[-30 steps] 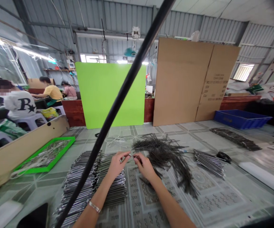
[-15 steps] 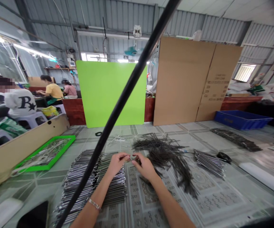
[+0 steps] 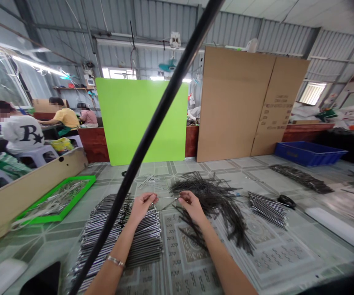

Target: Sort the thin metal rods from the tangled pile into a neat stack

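Note:
Between my two hands a thin metal rod [image 3: 167,198] stretches level above the table. My left hand [image 3: 143,205] pinches its left end, thumb against fingers. The fingers of my right hand [image 3: 191,205] are closed at its right end. Below my left hand lie dense stacks of metal rods [image 3: 144,241], laid side by side in columns. A loose heap of thin black strips [image 3: 207,188] lies just behind and right of my right hand. What the rod's tips look like is hidden by my fingers.
A black pole [image 3: 152,139] crosses the view diagonally. Left stands a green tray [image 3: 55,217] of small parts. Right are another rod bundle [image 3: 267,207], a black tape roll [image 3: 286,200] and a blue bin [image 3: 310,155]. A green board [image 3: 143,123] and cardboard [image 3: 235,106] stand behind. Co-workers sit far left.
My hands have moved apart, so a longer stretch of the rod shows between them. My left hand went left and my right hand slightly right.

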### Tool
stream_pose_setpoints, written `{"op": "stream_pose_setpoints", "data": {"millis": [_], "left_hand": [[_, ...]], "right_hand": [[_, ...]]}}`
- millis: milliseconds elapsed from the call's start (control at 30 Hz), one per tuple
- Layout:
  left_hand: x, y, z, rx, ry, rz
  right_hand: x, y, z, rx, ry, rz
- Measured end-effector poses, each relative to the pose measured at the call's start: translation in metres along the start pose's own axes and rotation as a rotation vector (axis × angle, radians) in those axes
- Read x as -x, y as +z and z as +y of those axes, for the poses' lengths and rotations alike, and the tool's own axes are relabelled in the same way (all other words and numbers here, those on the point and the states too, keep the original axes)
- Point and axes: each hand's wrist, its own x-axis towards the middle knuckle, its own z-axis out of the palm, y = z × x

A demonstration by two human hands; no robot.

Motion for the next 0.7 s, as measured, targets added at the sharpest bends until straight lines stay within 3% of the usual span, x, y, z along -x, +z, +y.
{"op": "stream_pose_setpoints", "data": {"millis": [133,467,700], "left_hand": [[0.001,0.003,0.000,0.021,-0.005,-0.013],[0.001,0.004,-0.004,0.041,-0.010,-0.016],[0.001,0.003,-0.006,0.043,-0.005,-0.009]], "right_hand": [[0.001,0.002,0.001,-0.257,0.149,-0.026],[0.006,0.007,-0.010,-0.610,0.265,-0.024],[0.003,0.010,0.003,-0.614,0.154,0.020]]}}
